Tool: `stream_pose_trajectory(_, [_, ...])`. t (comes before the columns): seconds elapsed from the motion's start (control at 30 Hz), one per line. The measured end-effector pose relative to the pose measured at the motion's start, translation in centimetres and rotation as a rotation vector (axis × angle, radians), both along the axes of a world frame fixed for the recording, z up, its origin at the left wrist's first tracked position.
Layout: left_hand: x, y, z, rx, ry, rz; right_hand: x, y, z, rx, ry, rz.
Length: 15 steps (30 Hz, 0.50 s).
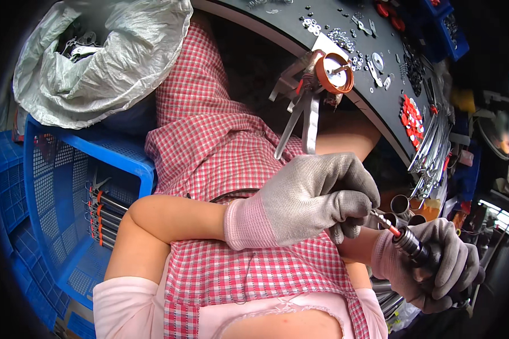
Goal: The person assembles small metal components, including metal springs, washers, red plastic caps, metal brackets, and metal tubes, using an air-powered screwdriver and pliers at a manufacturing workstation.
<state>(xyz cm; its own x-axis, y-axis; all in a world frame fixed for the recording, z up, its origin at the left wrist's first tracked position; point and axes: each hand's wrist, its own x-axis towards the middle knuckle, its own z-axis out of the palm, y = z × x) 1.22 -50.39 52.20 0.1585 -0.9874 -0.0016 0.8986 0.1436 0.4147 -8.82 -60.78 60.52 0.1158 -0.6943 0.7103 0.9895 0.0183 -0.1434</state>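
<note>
My right hand, in a grey work glove, grips a black power screwdriver. Its bit, with a red band near the chuck, points up and left toward my other hand. My left hand, gloved too, reaches across my body with thumb and fingers pinched together at the bit's tip. Whatever sits between those fingertips is too small and hidden to name. Beyond the left hand stands a clamp-like metal fixture at the bench edge, with an orange-brown ring around a white disc.
The black bench carries scattered washers, small metal parts, red pieces and a bundle of metal rods. At left, a white woven sack of metal parts rests above a blue crate holding several rod-like tools.
</note>
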Motion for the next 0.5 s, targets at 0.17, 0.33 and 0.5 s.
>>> stream_pose_trajectory(0.17, [-0.4, -0.5, -0.3, 0.005, -0.019, -0.005, -0.5, -0.9, -1.2, -0.094, 0.045, -0.092])
stream_pose_trajectory(0.33, [-0.8, -2.1, -0.4, 0.033, 0.025, 0.033, -2.1, -2.4, -1.9, -0.061, 0.143, -0.054])
stream_pose_trajectory(0.5, [0.2, -3.0, 0.6, 0.121, -0.088, 0.088, -1.5, -3.7, -2.2, -0.086, 0.189, -0.169])
